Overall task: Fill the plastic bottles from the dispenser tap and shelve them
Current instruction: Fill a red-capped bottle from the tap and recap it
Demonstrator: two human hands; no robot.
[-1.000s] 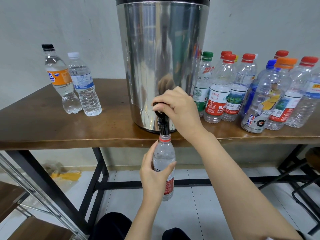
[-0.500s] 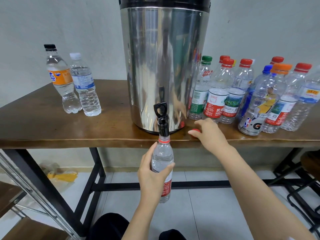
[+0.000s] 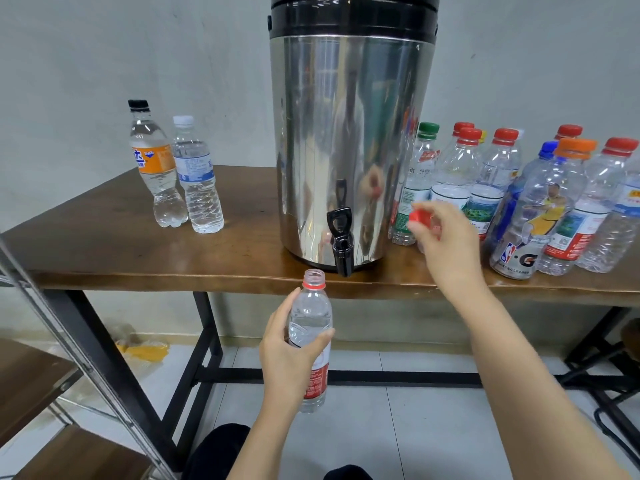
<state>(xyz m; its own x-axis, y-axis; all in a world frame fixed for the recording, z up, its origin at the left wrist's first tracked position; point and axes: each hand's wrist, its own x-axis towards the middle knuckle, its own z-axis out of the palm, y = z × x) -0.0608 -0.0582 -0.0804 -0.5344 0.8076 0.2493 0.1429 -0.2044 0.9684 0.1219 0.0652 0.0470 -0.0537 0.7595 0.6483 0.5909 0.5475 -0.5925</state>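
A: Getting anywhere with the filling?

B: Gripping a clear plastic bottle with a red label and red neck ring (image 3: 313,306) in the left hand (image 3: 291,348), fingers wrapped round its middle. Holding its open mouth just off the black tap spout (image 3: 341,251), at seven o'clock from it, not touching. Judging it mostly full; struggling to fix the waterline.

A: Capping yet?

B: Pinching a small red screw cap (image 3: 419,216) in the right hand (image 3: 446,244), at two o'clock from the bottle and well apart from its mouth. Not yet capping, nor shelving on the wood-and-metal rack (image 3: 31,375) at eight o'clock.

A: Leaving much?

B: Counting two capped bottles of water at nine o'clock from the tall stainless-steel dispenser drum (image 3: 346,133). Seeing a crowd of capped bottles, looking empty, at three o'clock on the brown wooden table (image 3: 104,244).

A: Reading any labels?

B: Making out "FANTA" on the orange-labelled, black-capped bottle (image 3: 156,168). Spotting an NBA logo and a big G on the orange-capped sports bottle (image 3: 540,216). Finding the rest too small to read.
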